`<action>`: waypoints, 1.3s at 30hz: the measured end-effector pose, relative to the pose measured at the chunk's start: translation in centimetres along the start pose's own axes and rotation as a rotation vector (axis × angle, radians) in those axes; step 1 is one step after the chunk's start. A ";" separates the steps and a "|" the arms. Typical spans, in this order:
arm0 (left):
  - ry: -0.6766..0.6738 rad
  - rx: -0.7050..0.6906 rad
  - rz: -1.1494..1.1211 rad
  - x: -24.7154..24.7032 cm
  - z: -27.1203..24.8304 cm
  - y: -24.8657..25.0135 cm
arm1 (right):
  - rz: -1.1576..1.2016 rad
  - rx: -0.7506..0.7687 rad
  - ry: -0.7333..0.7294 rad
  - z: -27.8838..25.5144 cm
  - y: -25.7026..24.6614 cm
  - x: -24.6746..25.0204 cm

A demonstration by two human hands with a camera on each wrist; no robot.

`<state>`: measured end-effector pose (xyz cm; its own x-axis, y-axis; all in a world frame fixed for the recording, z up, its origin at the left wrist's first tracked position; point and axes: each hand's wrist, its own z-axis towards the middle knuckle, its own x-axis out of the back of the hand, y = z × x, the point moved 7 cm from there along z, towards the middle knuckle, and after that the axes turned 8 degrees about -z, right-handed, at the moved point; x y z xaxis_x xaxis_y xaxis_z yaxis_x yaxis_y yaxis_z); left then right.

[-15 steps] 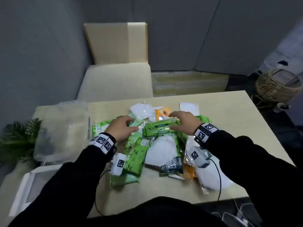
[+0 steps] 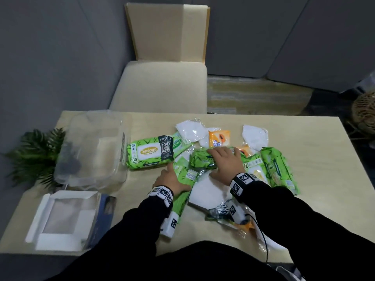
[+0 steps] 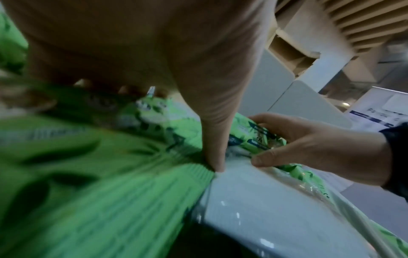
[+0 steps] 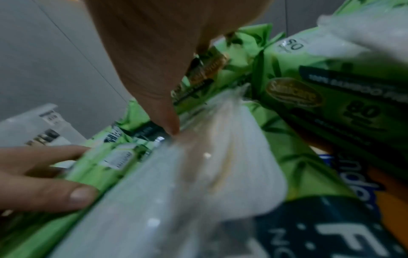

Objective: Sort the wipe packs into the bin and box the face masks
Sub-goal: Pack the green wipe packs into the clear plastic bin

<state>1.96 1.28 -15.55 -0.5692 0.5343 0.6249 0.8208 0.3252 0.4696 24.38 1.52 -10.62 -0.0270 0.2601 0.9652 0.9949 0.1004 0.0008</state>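
Wipe packs, all green, lie heaped mid-table: I count about six, though overlaps make that unsure. One big pack (image 2: 151, 155) sits apart, just beside the clear plastic bin (image 2: 91, 153). Two small orange packs (image 2: 219, 137) lie at the far side of the heap. Face masks in clear wrappers number at least three: one far (image 2: 190, 131), one far right (image 2: 254, 136), one (image 2: 207, 191) under the wrists.

The right hand (image 2: 227, 165) reaches across the heap, fingers curled over a narrow green pack (image 2: 199, 161), thumb underneath, gripping it. The left hand (image 2: 172, 180) rests flat on another green pack (image 2: 182, 191), fingers straight and relaxed, thumb pressing at its edge.

An open white box (image 2: 60, 218) stands at the near left corner of the pale table (image 2: 324, 179). A cream chair (image 2: 162, 84) faces us against grey walls, with a fern (image 2: 34, 157) at left.
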 end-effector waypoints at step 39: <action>0.752 -0.171 -0.111 21.5 -2.9 -5.8 | 0.370 0.394 0.007 4.9 -16.4 2.0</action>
<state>-15.15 8.66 -3.04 -0.5769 -0.1870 0.7951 0.7734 0.1880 0.6053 7.49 5.12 -9.96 0.3206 0.3407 0.8838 0.8260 0.3562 -0.4369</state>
